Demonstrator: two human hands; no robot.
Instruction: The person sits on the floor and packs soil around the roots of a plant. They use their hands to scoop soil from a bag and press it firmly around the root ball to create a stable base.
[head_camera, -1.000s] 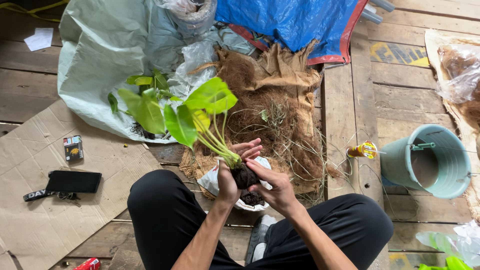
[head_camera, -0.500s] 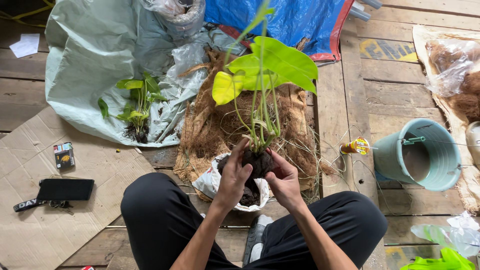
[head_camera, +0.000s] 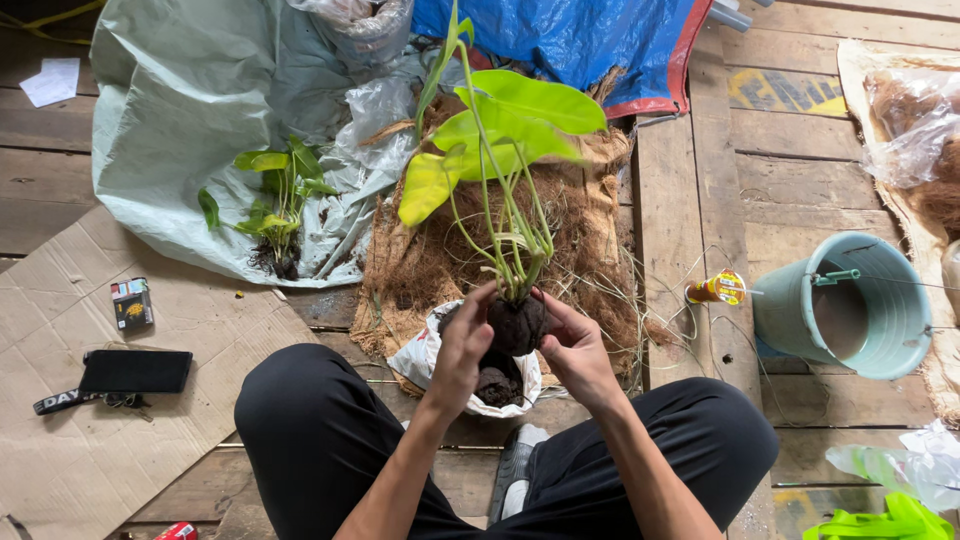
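Wooden floorboards (head_camera: 790, 170) run under everything, with a person sitting cross-legged in black trousers at the bottom of the view. Both hands meet in front of the knees around a dark ball of soil (head_camera: 517, 325) at the base of a plant (head_camera: 500, 150). The left hand (head_camera: 462, 345) curls its fingers around the ball's left side, and the right hand (head_camera: 575, 345) cups it from the right, fingers closed against it. The plant stands upright out of the ball, thin stems rising to broad yellow-green leaves. Just below the ball sits a white plastic bag (head_camera: 415, 355) holding more dark soil. Behind it lies a mat of brown fibre (head_camera: 590, 250). Left of that, a smaller plant (head_camera: 275, 205) lies on a grey-green sheet (head_camera: 180, 120). A flattened cardboard sheet (head_camera: 80, 460) at the left carries a black phone (head_camera: 135, 371) and a small box (head_camera: 131, 303). To the right stands a teal bucket (head_camera: 850, 305), with a small yellow bottle (head_camera: 718, 289) near it.
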